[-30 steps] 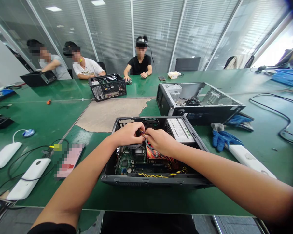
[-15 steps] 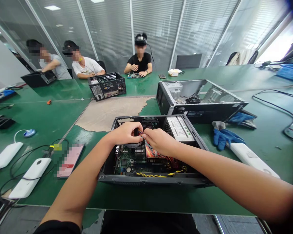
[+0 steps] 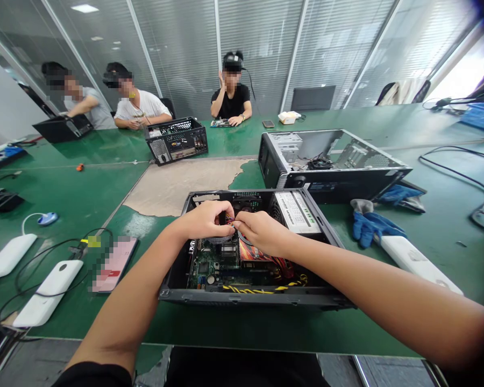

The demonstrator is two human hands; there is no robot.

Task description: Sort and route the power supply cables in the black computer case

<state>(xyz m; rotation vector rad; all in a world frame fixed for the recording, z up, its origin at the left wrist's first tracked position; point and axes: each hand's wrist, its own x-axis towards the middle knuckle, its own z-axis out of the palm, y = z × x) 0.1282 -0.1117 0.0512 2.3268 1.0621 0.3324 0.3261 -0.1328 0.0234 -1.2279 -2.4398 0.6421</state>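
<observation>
An open computer case [image 3: 258, 297] lies on the table before me, with a green motherboard [image 3: 204, 266] inside. Over its middle, thin coloured wires [image 3: 229, 219] show between my two hands. My left hand [image 3: 210, 219] is curled, thumb and forefinger closed on the wires. Opposite it, my right hand [image 3: 256, 228] pinches the same wires, its fingertips almost touching the left thumb. Just what the fingertips cover is too small to make out. A power supply [image 3: 296, 212] with a white label sits at the case's back right, and a red-orange patterned part [image 3: 252, 253] lies below my right hand.
Behind stands a second open case [image 3: 342, 185]; blue gloves [image 3: 371, 226] and a white power bank [image 3: 415, 263] lie to the right. Left are a phone [image 3: 115, 266], another white power bank [image 3: 48, 293] and cables. Several co-workers sit across the table, a smaller case [image 3: 177, 145] near them.
My hands stay in almost the same place, with only a slight shift of the fingers at the wires. Across the table, the co-worker in black has raised one hand to the head.
</observation>
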